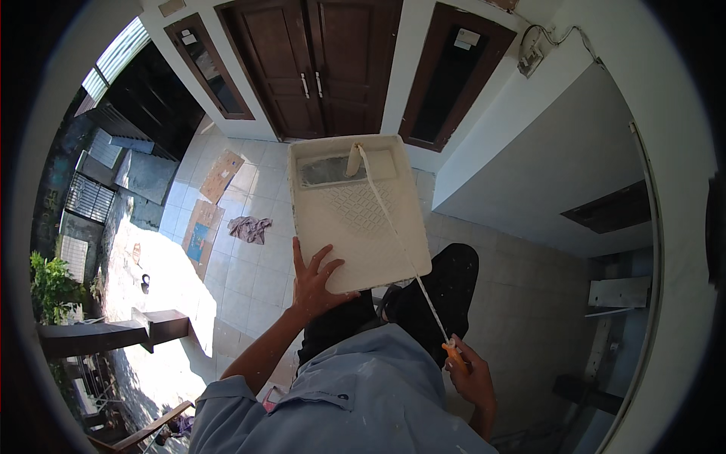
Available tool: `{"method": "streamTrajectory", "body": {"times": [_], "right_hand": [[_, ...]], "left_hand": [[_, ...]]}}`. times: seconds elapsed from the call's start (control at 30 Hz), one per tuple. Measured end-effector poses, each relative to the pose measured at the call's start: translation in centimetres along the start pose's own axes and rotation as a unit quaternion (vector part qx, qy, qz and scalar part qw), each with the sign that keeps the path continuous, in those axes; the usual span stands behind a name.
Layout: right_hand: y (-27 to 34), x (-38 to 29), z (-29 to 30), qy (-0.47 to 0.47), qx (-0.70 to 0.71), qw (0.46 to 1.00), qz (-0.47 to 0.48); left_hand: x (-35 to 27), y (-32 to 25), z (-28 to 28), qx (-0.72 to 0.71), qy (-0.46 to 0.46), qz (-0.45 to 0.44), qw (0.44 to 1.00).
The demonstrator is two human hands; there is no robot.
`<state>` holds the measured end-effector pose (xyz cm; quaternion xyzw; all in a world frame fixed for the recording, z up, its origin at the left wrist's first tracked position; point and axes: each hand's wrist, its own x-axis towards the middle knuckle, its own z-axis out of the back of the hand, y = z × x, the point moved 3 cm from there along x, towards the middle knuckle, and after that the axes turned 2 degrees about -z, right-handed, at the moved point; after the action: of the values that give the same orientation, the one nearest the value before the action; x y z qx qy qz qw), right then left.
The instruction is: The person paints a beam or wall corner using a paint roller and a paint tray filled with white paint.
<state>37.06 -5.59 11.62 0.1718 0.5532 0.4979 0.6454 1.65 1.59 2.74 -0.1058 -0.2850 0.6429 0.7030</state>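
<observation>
A cream, paint-coated roller tray (pixel 317 238) is in front of me, its well at the far end and a raised diamond pattern on its slope. My left hand (pixel 313 285) grips the tray's near left corner, fingers spread over the inner surface. In my right hand (pixel 472 371) is the orange handle (pixel 455 358) of a paint roller. From there the roller's long, paint-covered rod (pixel 405 249) crosses the tray to the far end. The narrow roller sleeve (pixel 353 160) rests in the well, beside a grey patch (pixel 323 170).
Brown double doors (pixel 315 68) with white handles stand ahead, between narrow dark-framed windows (pixel 451 74). Flattened cardboard (pixel 204 227) and a crumpled cloth (pixel 249 229) lie on the tiled floor to the left. A wall (pixel 533 164) rises at right. Loose wiring (pixel 539 42) hangs at upper right.
</observation>
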Motion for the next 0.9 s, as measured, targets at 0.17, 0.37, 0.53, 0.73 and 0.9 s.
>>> {"method": "streamTrajectory", "body": {"times": [0.17,0.37,0.53,0.73,0.9], "right_hand": [[-0.2,-1.7,1.9,0.004,0.009,0.999,-0.047],[0.6,0.7,0.3,0.005,-0.020,1.000,-0.012],[1.4,3.0,-1.2,0.015,-0.017,1.000,0.006],[0.8,4.2,-2.9,-0.003,-0.054,0.994,0.100],[1.2,1.9,-1.9,0.021,-0.010,1.000,0.020]], "left_hand": [[-0.1,0.0,0.1,-0.004,0.004,0.009,1.000],[-0.1,-0.1,0.0,-0.011,0.000,0.003,1.000],[-0.2,-0.1,-0.1,-0.003,0.000,0.010,1.000],[0.0,0.0,-0.2,0.010,0.000,0.005,1.000],[-0.1,0.0,-0.1,-0.007,0.007,0.014,1.000]]}}
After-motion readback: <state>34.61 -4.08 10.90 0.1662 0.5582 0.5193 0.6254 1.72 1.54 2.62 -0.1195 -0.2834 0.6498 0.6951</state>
